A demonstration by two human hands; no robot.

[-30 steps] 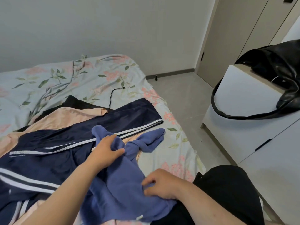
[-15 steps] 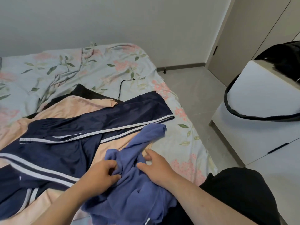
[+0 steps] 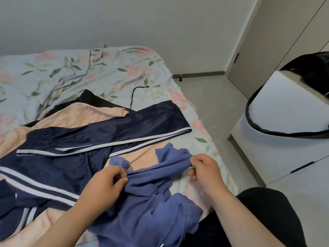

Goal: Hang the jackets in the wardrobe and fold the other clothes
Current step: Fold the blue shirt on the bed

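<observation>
Hands now spread apart, left hand [image 3: 105, 182] and right hand [image 3: 204, 169] pinching blue garment [image 3: 147, 202] stretched between

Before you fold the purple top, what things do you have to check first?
1. Left hand grips the purple top: ok.
2. Right hand grips it too: ok.
3. Cloth pulled straight between the hands: ok, it looks taut.
4. Rest of the top smoothed flat: not ok, it is bunched near the person's lap.
5. Free space on the bed to lay it down: not ok nearby, the navy striped trousers and peach cloth lie there.
6. Top turned right side out: cannot tell.
</observation>
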